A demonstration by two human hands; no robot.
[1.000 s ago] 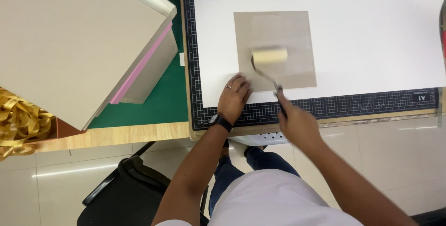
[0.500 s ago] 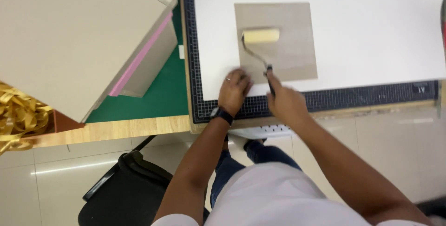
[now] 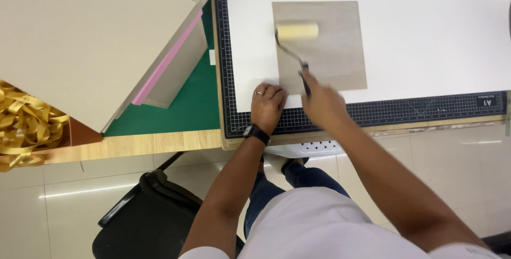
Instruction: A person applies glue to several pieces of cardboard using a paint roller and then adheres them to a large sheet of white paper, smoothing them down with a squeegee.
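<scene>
**A:** What have I got in the head view? Start with the thing being worked.

**B:** I see a square grey-brown board lying flat on a large white sheet, which covers a black gridded cutting mat. A small roller with a pale yellow foam sleeve rests on the board's upper left part, at about 10 o'clock from the board's middle. Its thin bent wire arm runs down toward 6 o'clock into a dark handle.

**A:** And the hands?

**B:** My right hand is clenched around that handle, just below the board's lower edge; it is blurred. My left hand lies flat with fingers spread, grasping nothing, pressing the sheet at the board's lower left corner. It wears a ring and a dark wristwatch.

**A:** Any packages or labels?

**B:** At 9 o'clock from the board, a big beige box lid sits tilted, with a pink strip along its lower right edge, over a green mat. A heap of gold ribbon lies at the far left. A small white label mark sits in the cutting mat's corner at 3 o'clock.
</scene>
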